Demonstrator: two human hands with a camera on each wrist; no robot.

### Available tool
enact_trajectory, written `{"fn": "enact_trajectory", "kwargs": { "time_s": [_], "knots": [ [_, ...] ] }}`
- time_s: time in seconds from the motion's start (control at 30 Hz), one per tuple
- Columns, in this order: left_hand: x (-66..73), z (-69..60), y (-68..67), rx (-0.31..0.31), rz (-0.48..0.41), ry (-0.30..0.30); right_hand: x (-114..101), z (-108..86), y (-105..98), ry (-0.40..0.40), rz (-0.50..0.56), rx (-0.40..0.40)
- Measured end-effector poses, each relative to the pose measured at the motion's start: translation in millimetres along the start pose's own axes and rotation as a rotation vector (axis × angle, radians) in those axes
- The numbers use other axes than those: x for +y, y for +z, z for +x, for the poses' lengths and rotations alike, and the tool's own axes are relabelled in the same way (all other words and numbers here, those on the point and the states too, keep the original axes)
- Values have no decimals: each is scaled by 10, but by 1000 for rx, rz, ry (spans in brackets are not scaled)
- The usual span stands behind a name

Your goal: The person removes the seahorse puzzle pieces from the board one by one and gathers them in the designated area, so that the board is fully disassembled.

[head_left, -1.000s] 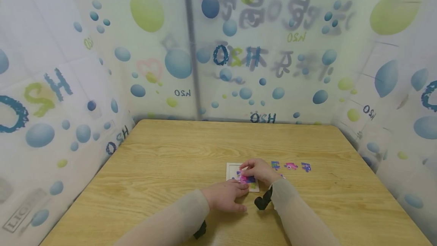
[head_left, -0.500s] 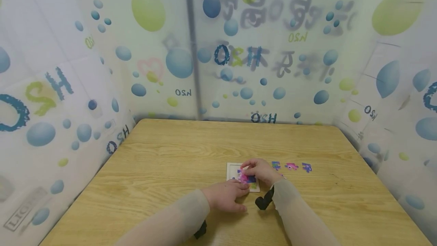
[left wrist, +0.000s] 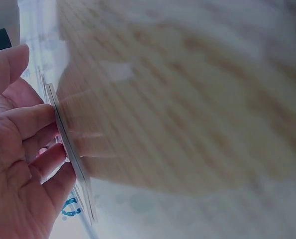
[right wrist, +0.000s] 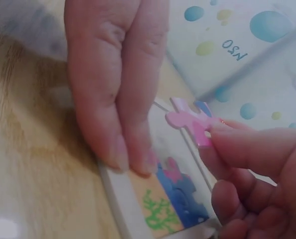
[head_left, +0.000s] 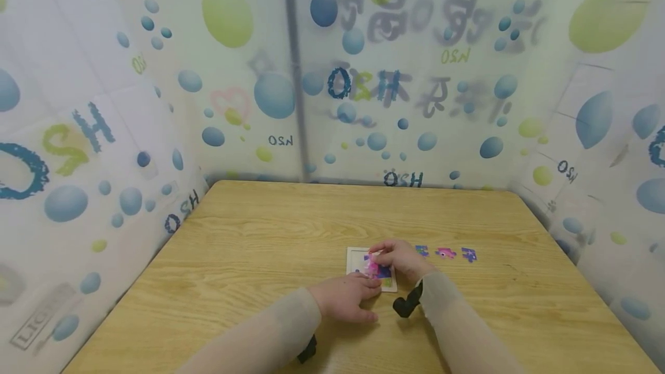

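Observation:
My right hand pinches a pink jigsaw piece with a bit of blue between thumb and fingertips. The piece is tilted, just above the white-rimmed puzzle tray. My left hand lies at the tray's near edge, its fingertips resting on the tray and on the picture. Inside the tray are fitted blue pieces and a sandy part with a green plant. The left wrist view shows the tray's edge against the left fingertips. My hands hide part of the tray.
Right of the tray lie three loose jigsaw pieces: a blue-green piece, a pink piece with an eye and a purple-blue piece. They rest on the wooden table. Patterned curtains surround the table's back and sides.
The head view has shifted slightly. My right wrist has moved a little to the right and now covers a loose piece that peeked out beside it. The left hand stays put.

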State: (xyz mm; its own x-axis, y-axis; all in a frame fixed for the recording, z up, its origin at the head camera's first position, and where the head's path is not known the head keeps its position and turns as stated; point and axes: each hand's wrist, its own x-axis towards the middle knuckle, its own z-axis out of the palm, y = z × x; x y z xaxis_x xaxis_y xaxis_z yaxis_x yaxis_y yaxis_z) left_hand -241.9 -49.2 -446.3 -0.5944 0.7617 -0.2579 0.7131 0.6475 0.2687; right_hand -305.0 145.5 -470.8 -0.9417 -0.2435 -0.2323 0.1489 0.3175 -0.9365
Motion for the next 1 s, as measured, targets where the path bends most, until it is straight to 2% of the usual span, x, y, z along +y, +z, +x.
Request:
{"fn": "enact_trajectory", "kwargs": {
  "time_s": [0.23, 0.6, 0.83, 1.0],
  "knots": [
    [14, 4, 3, -1, -1, 1, -7, -33, -98, -2, -16, 14],
    [14, 3, 8, 1, -3, -22, 27, -122, -426, -1, -108, 62],
    [16, -6, 10, -8, -2, -26, 125, -210, -638, 18, -107, 43],
    [9, -4, 22, -7, 8, -23, 213, -282, -772, 21, -102, 65]
  ]
}}
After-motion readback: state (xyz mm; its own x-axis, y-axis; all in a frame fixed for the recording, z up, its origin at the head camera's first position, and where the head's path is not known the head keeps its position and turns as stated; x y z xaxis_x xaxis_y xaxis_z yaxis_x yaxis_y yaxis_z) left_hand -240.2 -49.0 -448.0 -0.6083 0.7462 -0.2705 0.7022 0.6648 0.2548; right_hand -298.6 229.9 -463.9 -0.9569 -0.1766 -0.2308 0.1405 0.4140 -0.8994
